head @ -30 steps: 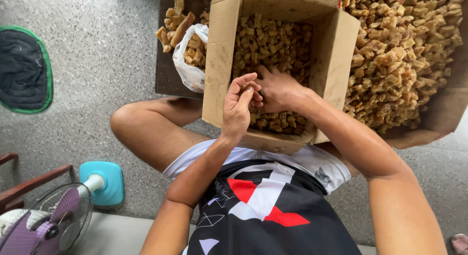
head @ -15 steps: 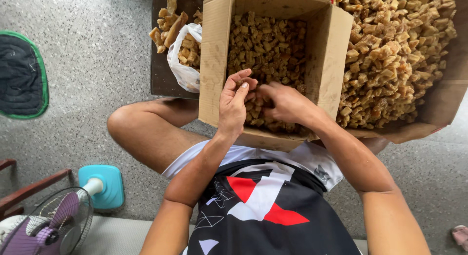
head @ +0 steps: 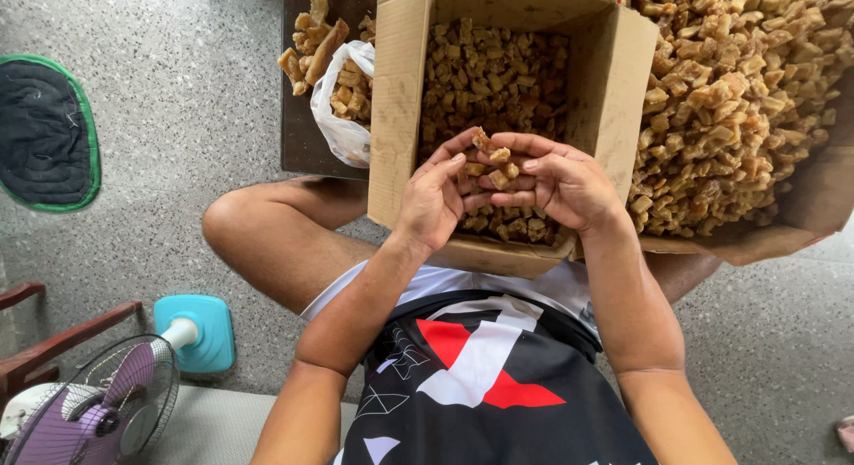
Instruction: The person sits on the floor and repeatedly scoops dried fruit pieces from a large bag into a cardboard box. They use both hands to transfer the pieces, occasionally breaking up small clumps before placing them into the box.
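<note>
Brown crispy chunks [head: 491, 163] sit cupped between my left hand [head: 433, 203] and right hand [head: 560, 182], pressed together directly above the cardboard box [head: 396, 118].

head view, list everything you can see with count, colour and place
cardboard box: one, brown, centre, full of chunks
brown chunks: many, in box; some held
loose pile: one, golden brown, right, on cardboard
plastic bag: one, white, left of box, holds chunks
dark tray: one, under bag
mat: one, dark with green edge, far left
fan: one, purple, teal base, lower left
left hand: over box, on chunks
right hand: cupping chunks
</note>
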